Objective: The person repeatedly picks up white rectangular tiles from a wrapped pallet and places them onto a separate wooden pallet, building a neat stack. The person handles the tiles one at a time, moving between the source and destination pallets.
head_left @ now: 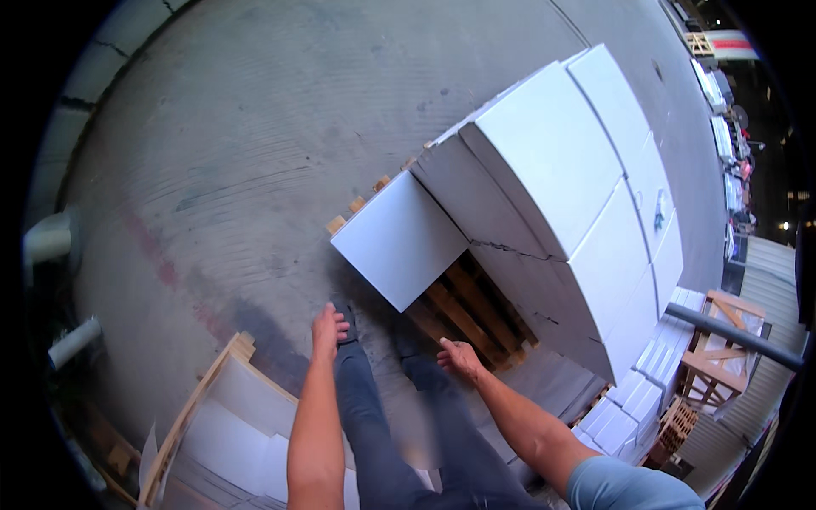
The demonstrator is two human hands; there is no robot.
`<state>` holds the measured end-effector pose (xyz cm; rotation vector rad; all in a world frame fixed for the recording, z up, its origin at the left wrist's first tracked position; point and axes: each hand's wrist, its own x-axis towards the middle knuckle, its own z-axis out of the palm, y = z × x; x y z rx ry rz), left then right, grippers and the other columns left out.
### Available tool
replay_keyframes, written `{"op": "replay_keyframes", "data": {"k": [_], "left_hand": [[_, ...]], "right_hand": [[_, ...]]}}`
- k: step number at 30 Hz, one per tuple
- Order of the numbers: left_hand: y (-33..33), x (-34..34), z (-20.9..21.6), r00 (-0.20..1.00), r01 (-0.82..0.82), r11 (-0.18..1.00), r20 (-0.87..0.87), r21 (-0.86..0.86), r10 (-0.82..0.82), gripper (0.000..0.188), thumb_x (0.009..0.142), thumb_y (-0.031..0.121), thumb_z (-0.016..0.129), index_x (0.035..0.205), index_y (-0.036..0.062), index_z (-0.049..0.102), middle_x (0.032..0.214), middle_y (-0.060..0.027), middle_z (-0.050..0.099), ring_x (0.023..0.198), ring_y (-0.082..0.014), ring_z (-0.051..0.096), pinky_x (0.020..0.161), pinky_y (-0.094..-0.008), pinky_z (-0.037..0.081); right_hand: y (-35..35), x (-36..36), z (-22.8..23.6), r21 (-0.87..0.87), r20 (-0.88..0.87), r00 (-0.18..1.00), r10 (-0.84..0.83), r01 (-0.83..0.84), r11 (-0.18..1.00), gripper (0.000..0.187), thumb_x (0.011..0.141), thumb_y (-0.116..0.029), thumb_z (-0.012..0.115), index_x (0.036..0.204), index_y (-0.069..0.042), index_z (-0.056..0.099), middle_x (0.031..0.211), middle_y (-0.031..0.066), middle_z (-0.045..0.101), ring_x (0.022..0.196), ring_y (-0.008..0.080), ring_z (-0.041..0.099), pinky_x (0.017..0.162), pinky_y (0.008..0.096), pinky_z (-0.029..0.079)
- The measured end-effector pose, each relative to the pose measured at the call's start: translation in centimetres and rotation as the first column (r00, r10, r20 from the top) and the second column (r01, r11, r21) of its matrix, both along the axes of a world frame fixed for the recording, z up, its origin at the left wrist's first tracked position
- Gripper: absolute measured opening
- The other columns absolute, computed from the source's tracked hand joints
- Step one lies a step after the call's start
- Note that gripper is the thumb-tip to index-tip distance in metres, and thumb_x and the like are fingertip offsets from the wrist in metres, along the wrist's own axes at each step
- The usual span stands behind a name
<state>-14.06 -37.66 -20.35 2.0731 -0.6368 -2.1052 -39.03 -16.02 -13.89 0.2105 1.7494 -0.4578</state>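
My left hand hangs over the floor beside my foot, empty, with its fingers loosely bent and apart. To its right, my right hand is held over the near side of a wooden pallet, also empty, thumb stretched out. A flat white board or box lies on the pallet's left part, ahead of both hands and apart from them. Tall stacks of large white boxes fill the rest of the pallet. Bare slats show between that single white piece and the stacks.
At lower left stands a wood-framed crate with white sheets inside. More white boxes are piled at the right, near a wooden crate frame and a dark pole. Pale cylinders are at the far left.
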Motion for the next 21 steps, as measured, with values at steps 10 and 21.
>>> {"op": "replay_keyframes", "data": {"k": [10, 21], "left_hand": [[-12.4, -6.9, -19.7, 0.990, -0.139, 0.990, -0.030, 0.011, 0.139, 0.075, 0.090, 0.058, 0.037, 0.138, 0.0015, 0.029, 0.135, -0.0165, 0.040, 0.120, -0.0312, 0.043, 0.091, -0.0498, 0.041], [-12.5, -7.4, -22.1, 0.987, 0.001, 1.000, -0.164, 0.006, 0.000, 0.054, 0.092, 0.048, 0.034, 0.123, 0.0047, 0.047, 0.118, -0.0137, 0.054, 0.106, -0.0288, 0.055, 0.088, -0.0503, 0.044]], "right_hand": [[-6.4, 3.0, -19.3, -0.139, -0.147, 0.931, -0.333, 0.314, 0.939, 0.053, 0.087, -0.049, 0.055, 0.100, 0.002, 0.057, 0.089, 0.0094, 0.058, 0.074, 0.0145, 0.055, 0.059, 0.0289, 0.048], [-8.6, 3.3, -24.9, -0.168, -0.333, 0.874, -0.355, 0.315, 0.934, 0.070, 0.085, -0.051, 0.055, 0.121, 0.008, 0.048, 0.122, 0.0170, 0.054, 0.113, 0.0247, 0.050, 0.097, 0.0331, 0.036]]}}
